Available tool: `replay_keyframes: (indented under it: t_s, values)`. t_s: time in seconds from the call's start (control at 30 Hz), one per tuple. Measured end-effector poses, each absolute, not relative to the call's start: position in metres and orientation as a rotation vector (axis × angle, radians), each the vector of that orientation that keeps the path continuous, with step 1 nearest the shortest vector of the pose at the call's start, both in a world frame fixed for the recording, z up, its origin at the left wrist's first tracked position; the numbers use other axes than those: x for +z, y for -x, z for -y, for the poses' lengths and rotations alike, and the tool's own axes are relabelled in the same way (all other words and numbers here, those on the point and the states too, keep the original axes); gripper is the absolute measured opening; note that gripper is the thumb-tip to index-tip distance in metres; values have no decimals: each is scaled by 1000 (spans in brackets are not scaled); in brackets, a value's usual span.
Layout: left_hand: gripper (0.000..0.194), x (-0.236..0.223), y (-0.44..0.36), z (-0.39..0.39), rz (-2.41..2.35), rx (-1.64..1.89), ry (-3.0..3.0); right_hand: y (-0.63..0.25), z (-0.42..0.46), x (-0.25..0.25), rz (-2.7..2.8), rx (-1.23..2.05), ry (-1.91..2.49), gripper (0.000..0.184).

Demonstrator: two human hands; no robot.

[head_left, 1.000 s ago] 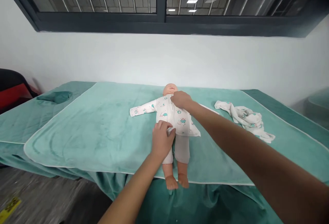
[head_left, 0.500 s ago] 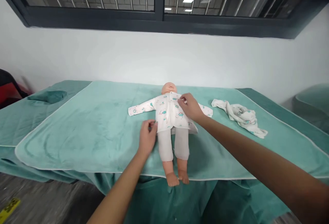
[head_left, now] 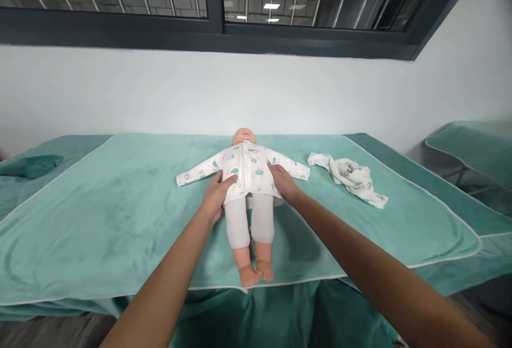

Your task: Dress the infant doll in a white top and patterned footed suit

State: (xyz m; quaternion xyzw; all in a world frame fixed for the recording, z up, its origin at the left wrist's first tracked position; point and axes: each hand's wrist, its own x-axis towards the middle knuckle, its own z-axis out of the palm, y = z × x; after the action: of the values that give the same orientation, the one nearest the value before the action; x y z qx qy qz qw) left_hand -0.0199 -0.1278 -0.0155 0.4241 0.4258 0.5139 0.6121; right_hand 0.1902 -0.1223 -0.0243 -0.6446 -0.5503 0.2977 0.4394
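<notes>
A baby doll (head_left: 243, 136) lies on its back, its head toward the wall and its bare feet toward me. It wears a white printed shirt (head_left: 248, 169), closed down the front, with both sleeves spread out sideways. White cloth covers its legs down to the shins. My left hand (head_left: 216, 193) grips the doll's side at the waist, thumb on the shirt, fingers partly hidden beneath. On the opposite side my right hand (head_left: 282, 181) holds the torso the same way, its lower fingers hidden.
A crumpled white printed garment (head_left: 352, 177) lies right of the doll. Beneath both is a light green blanket (head_left: 120, 220) with white piping, over a darker green bed cover. A green pillow (head_left: 476, 143) sits at the far right. Behind rises a white wall with a barred window.
My right hand has moved down from the doll's collar to its side. My left hand has left the shirt's hem and taken hold of the other side. The view has turned rightward.
</notes>
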Motion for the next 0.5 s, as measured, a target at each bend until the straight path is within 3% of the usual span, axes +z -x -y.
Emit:
replay_keyframes:
  t_s: [0.13, 0.3, 0.5]
  values:
    - [49, -10, -3, 99, -946, 1237, -976, -205, 95, -26, 1368, 765, 1504, 64]
    - [52, -35, -13, 80, -928, 1334, -985, -237, 87, -41, 1467, 701, 1553, 55]
    - [42, -59, 10, 108, -1198, 1446, -1156, -326, 137, -49, 1628, 303, 1779, 49]
